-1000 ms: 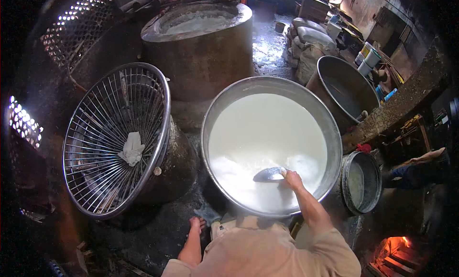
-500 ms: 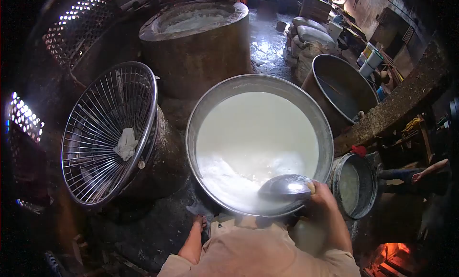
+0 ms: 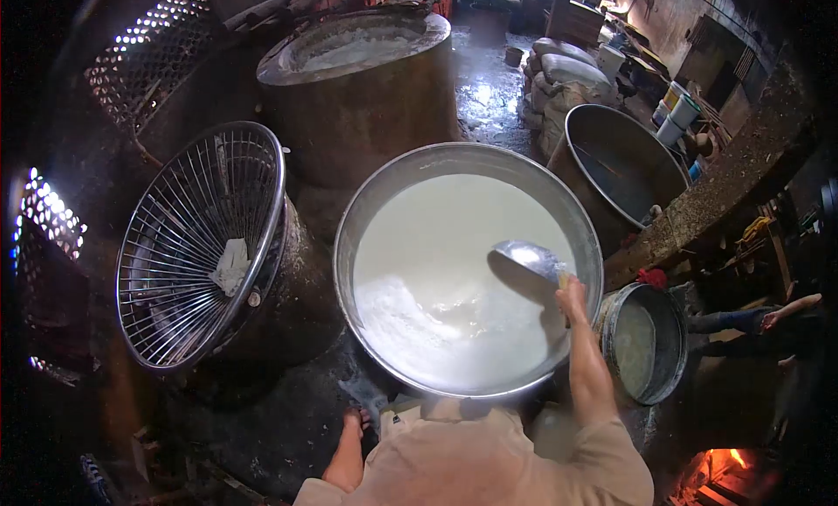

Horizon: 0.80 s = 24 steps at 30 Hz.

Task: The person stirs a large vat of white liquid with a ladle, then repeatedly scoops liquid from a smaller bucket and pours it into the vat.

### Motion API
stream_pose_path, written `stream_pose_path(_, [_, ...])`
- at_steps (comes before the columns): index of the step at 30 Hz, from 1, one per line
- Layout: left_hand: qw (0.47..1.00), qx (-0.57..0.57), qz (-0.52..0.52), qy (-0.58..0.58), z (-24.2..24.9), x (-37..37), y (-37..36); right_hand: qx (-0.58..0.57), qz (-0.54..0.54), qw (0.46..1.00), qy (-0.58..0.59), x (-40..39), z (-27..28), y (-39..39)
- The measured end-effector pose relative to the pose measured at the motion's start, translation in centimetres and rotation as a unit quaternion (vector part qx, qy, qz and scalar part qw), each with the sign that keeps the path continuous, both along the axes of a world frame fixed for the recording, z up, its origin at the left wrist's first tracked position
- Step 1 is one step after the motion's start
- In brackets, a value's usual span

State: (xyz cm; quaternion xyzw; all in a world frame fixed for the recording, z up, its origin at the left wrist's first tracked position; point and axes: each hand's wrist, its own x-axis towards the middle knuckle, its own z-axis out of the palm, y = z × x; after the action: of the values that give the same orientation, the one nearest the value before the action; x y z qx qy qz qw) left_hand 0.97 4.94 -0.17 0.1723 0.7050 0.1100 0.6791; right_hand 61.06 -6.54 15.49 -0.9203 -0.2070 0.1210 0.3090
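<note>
My right hand (image 3: 572, 301) is closed around the short handle of a shiny metal ladle (image 3: 534, 258). Its wide bowl is tilted over the right part of a big round metal vat (image 3: 471, 159), casting a shadow on the liquid. Milky white liquid (image 3: 436, 235) fills much of the vat, with a bright foamy patch at the near left. My left hand (image 3: 356, 419) hangs low beside my body, left of the vat's near rim; its fingers look loosely bent and apart, with nothing visible in them. A pale, crumpled patch (image 3: 362, 391) lies just beyond it.
Left stands a barred metal basket (image 3: 161, 283) with a white cloth (image 3: 230, 268) inside. Behind is a large drum (image 3: 367, 113); right are another vat (image 3: 580, 170) and a smaller tub (image 3: 611, 340). Fire (image 3: 716, 467) burns at lower right. Another person's arm (image 3: 790, 312) shows at far right.
My right hand and the ladle have moved forward, away from my body, from the vat's near edge to over its right part. The ladle's bowl has turned. My left hand has shifted slightly.
</note>
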Motion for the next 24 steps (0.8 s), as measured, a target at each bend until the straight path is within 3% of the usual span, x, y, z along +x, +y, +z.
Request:
stream_pose_path(2, [0.999, 0.019, 0.019, 0.018, 0.8, 0.1, 0.1, -0.036, 0.018, 0.999, 0.008, -0.4, -2.7, 0.6])
stream_pose_path(6, [0.997, 0.045, 0.012, 0.058, 1.3, -0.4, -0.1, -0.042, 0.027, 0.997, 0.066, -4.5, -2.9, 1.6])
stream_pose_path(10, [0.997, 0.034, -0.02, 0.066, -4.1, -3.5, -0.2, -0.063, 0.056, 0.993, 0.085, -8.4, -4.6, 2.0])
stream_pose_path(13, [0.997, 0.019, -0.016, 0.069, -2.3, -3.0, 0.7, -0.067, 0.061, 0.986, 0.138, -12.8, -2.3, 3.0])
stream_pose_path(14, [0.997, 0.016, -0.006, 0.079, -1.6, -2.8, 0.9, -0.052, 0.065, 0.991, 0.106, -13.4, -4.7, 3.0])
stream_pose_path(17, [0.997, -0.003, -0.058, 0.041, -8.3, -5.6, 2.2, -0.05, 0.057, 0.988, 0.138, -16.7, -4.7, 3.8])
stream_pose_path(24, [0.997, 0.038, -0.068, 0.005, -1.3, -2.9, 6.3, -0.03, 0.105, 0.982, 0.152, -23.4, -3.0, 5.2])
